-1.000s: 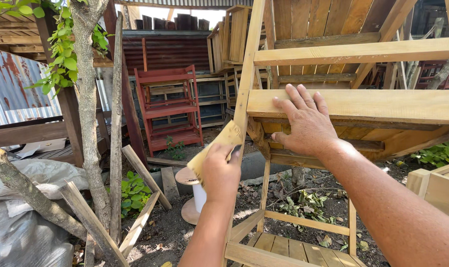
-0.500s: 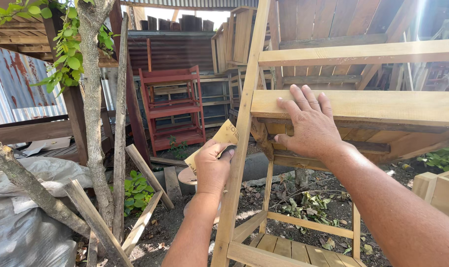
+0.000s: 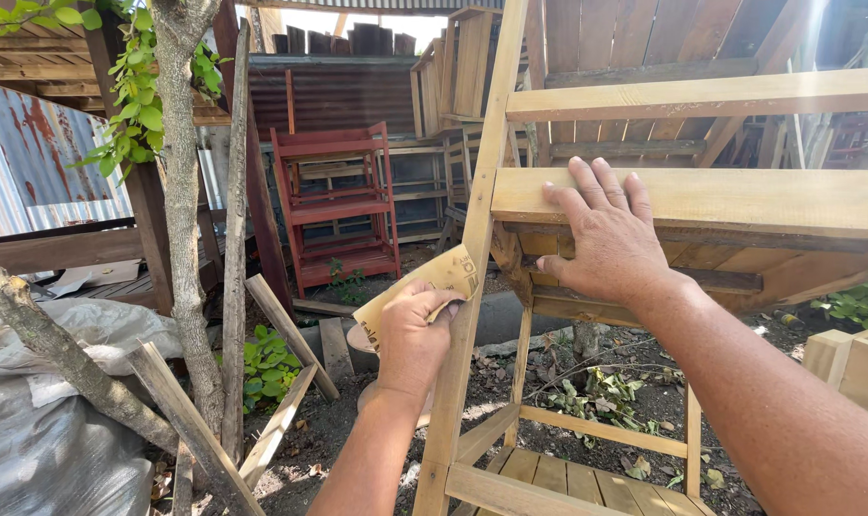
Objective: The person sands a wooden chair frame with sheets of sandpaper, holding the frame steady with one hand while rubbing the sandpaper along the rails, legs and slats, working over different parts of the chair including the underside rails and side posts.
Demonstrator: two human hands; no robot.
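My left hand [image 3: 413, 336] grips a folded tan sheet of sandpaper [image 3: 424, 287] and presses it against the slanted front leg [image 3: 463, 315] of a bare wooden shelf rack [image 3: 702, 196]. My right hand [image 3: 606, 239] lies flat with fingers spread on the front rail of the rack's middle shelf, holding nothing. The rack has an upper rail and a slatted lower shelf [image 3: 558, 473] near the ground.
A thin tree trunk [image 3: 190, 239] with green leaves stands at left, with loose planks [image 3: 286, 330] leaning on it. A red shelf rack [image 3: 334, 205] stands farther back before corrugated metal walls. Grey sacks [image 3: 52, 420] lie at lower left. Another wooden piece [image 3: 850, 358] sits at right.
My left hand has slid the sandpaper a little down the slanted leg. My right hand stays on the shelf rail. The view has shifted slightly.
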